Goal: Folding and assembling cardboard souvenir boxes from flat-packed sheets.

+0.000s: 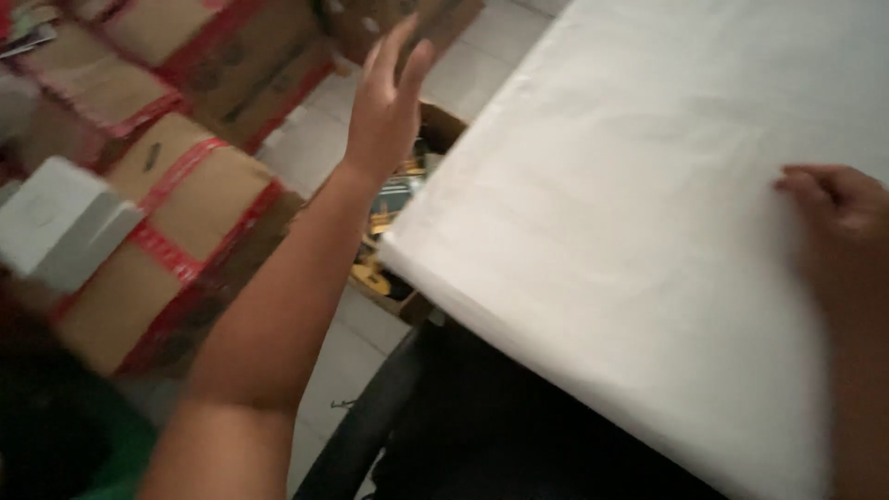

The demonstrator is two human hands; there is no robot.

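My left hand is stretched out over the floor, fingers spread, holding nothing. It hovers above an open cardboard box with yellow and dark items inside. My right hand rests with curled fingers on a large stack of white paper sheets that covers the right half of the view. The picture is blurred by motion.
Several sealed cardboard boxes with red tape are stacked on the left. A small white box lies on one of them. Pale floor tiles show between the boxes. A dark frame runs under the paper stack.
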